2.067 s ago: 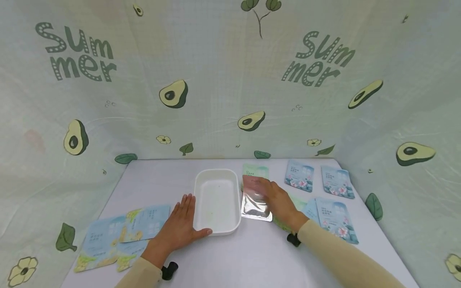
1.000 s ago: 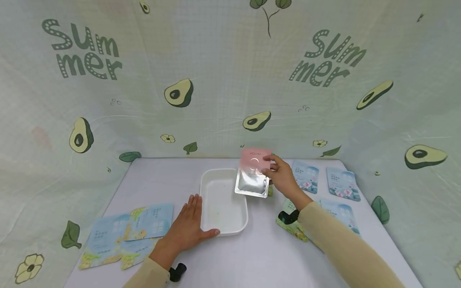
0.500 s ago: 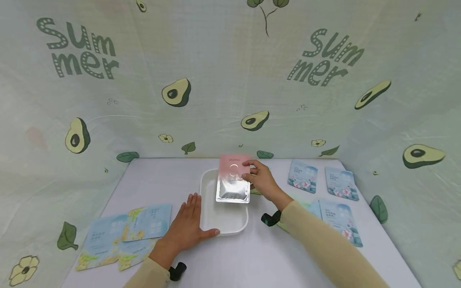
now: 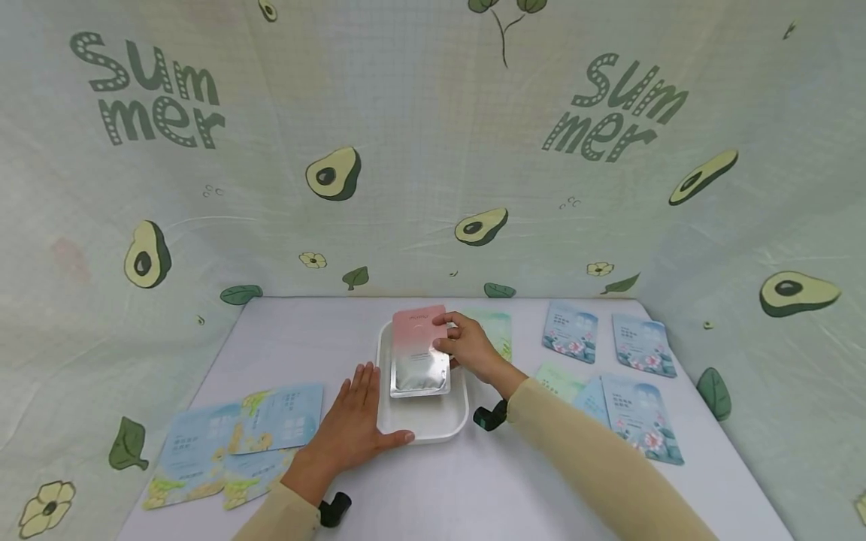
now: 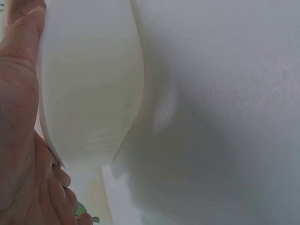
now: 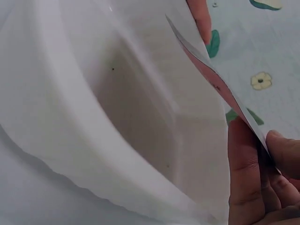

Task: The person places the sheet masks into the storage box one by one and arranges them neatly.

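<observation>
My right hand pinches the right edge of a pink and silver facial mask packet between thumb and fingers. The packet is over the white plastic tray, tilted, and covers much of its inside. In the right wrist view the packet appears nearly edge-on above the tray, the thumb on one face and fingers on the other. My left hand lies with straight fingers along the tray's left side, its thumb at the near edge. Seen from the left wrist, the palm touches the tray's outer wall.
Several blue and yellow packets overlap at the left of the white table. On the right lie blue floral packets and green ones; one green packet lies right behind the tray. Printed cloth hangs behind.
My right hand has picked up the pink and silver packet from right of the tray and carried it left, then lower over the tray. My left hand stays against the tray.
</observation>
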The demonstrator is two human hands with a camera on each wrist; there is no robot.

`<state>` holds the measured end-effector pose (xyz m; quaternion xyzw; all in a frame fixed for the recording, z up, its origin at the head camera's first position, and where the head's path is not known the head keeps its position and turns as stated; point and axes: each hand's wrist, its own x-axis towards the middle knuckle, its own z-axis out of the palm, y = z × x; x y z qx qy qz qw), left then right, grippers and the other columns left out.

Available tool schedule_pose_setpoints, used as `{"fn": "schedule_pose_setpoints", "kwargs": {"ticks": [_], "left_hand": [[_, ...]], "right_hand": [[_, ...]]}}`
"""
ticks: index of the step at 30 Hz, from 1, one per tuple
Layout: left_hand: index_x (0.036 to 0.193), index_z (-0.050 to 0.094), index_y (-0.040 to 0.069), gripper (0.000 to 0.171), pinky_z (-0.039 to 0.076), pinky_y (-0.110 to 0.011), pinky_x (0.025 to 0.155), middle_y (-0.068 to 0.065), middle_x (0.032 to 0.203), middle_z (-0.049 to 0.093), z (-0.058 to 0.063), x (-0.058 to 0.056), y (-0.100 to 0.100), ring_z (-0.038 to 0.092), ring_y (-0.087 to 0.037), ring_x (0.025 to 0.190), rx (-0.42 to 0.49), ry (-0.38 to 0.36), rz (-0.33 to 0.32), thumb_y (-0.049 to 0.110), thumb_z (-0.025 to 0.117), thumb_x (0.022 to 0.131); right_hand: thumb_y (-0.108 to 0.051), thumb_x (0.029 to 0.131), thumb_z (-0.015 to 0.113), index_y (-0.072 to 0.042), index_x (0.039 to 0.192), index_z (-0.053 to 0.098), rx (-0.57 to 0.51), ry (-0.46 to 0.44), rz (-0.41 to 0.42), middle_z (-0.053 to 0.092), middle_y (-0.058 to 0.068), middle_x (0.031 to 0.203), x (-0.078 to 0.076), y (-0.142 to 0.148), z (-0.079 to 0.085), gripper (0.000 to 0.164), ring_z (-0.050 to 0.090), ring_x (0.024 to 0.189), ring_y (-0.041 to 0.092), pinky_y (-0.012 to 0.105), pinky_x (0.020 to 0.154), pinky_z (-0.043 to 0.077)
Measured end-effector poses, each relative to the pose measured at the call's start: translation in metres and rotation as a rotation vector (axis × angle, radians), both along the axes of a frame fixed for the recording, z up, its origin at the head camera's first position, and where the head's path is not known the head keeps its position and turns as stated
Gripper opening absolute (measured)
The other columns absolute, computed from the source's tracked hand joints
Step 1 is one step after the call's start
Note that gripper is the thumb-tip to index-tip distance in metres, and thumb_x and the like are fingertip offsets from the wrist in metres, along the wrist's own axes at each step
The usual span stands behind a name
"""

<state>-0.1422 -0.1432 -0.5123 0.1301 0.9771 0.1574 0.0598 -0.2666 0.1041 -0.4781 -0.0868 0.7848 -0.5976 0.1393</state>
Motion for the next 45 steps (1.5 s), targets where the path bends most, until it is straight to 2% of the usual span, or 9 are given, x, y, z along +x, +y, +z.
{"fn": "schedule_pose_setpoints", "kwargs": {"ticks": [10, 17, 21, 27, 32, 36, 42, 45], "left_hand": [[0.166, 0.013, -0.007, 0.134, 0.018, -0.058, 0.131, -0.025, 0.175, 0.011, -0.002, -0.001, -0.001, 0.007, -0.041, 0.164, -0.022, 0.023, -0.023, 0.089, 0.056, 0.084], [0.166, 0.012, -0.006, 0.133, 0.018, -0.058, 0.131, -0.025, 0.175, 0.01, -0.001, 0.0, -0.001, 0.007, -0.04, 0.164, -0.019, 0.014, -0.022, 0.088, 0.058, 0.084], [0.166, 0.01, -0.005, 0.134, 0.016, -0.057, 0.132, -0.024, 0.176, 0.007, -0.002, 0.0, -0.001, 0.005, -0.039, 0.164, -0.021, 0.008, -0.014, 0.089, 0.058, 0.084], [0.166, 0.012, -0.007, 0.134, 0.02, -0.057, 0.131, -0.025, 0.175, 0.011, -0.005, -0.001, -0.002, 0.008, -0.04, 0.164, -0.017, 0.035, -0.024, 0.089, 0.057, 0.084], [0.166, 0.013, -0.007, 0.134, 0.021, -0.057, 0.131, -0.025, 0.175, 0.012, -0.005, 0.0, -0.002, 0.01, -0.041, 0.164, -0.009, 0.041, -0.027, 0.089, 0.058, 0.084], [0.166, 0.012, -0.007, 0.134, 0.021, -0.057, 0.131, -0.025, 0.175, 0.013, -0.005, 0.0, -0.001, 0.01, -0.041, 0.164, -0.007, 0.036, -0.023, 0.088, 0.059, 0.084], [0.166, 0.013, -0.007, 0.134, 0.022, -0.058, 0.13, -0.025, 0.175, 0.013, -0.004, 0.0, -0.001, 0.011, -0.042, 0.163, -0.001, 0.042, -0.025, 0.089, 0.058, 0.083], [0.166, 0.015, -0.007, 0.134, 0.023, -0.057, 0.13, -0.026, 0.174, 0.015, -0.005, 0.001, -0.001, 0.012, -0.042, 0.163, 0.0, 0.05, -0.026, 0.089, 0.059, 0.083]], "right_hand": [[-0.003, 0.099, 0.071, -0.011, 0.134, 0.062, 0.084, -0.038, 0.048, 0.072, 0.012, 0.101, 0.006, -0.017, -0.006, 0.037, 0.071, 0.083, 0.02, 0.047, 0.068, 0.066], [-0.002, 0.098, 0.071, -0.011, 0.136, 0.062, 0.157, -0.045, 0.087, 0.07, 0.014, 0.109, 0.007, -0.021, -0.001, 0.039, 0.07, 0.088, 0.022, 0.036, 0.064, 0.064], [-0.002, 0.097, 0.071, -0.011, 0.136, 0.063, 0.211, -0.039, 0.128, 0.07, 0.017, 0.118, 0.005, -0.022, -0.001, 0.04, 0.07, 0.092, 0.024, 0.035, 0.064, 0.064], [-0.003, 0.092, 0.077, -0.011, 0.135, 0.069, 0.376, 0.065, 0.167, 0.068, 0.019, 0.123, 0.004, -0.023, -0.003, 0.044, 0.067, 0.092, 0.024, 0.031, 0.062, 0.063], [-0.005, 0.088, 0.082, -0.007, 0.137, 0.069, 0.502, 0.174, 0.162, 0.072, 0.017, 0.126, 0.006, -0.024, -0.001, 0.051, 0.066, 0.098, 0.024, 0.033, 0.076, 0.062], [-0.005, 0.088, 0.081, -0.004, 0.14, 0.066, 0.544, 0.198, 0.151, 0.072, 0.018, 0.13, 0.008, -0.025, 0.002, 0.055, 0.066, 0.103, 0.025, 0.039, 0.087, 0.061], [-0.009, 0.09, 0.08, -0.002, 0.143, 0.063, 0.595, 0.211, 0.146, 0.071, 0.019, 0.13, 0.01, -0.025, 0.004, 0.056, 0.07, 0.108, 0.028, 0.043, 0.094, 0.06], [-0.014, 0.094, 0.078, -0.001, 0.142, 0.064, 0.647, 0.241, 0.12, 0.073, 0.019, 0.127, 0.013, -0.022, 0.008, 0.052, 0.072, 0.111, 0.03, 0.045, 0.095, 0.061]]}}
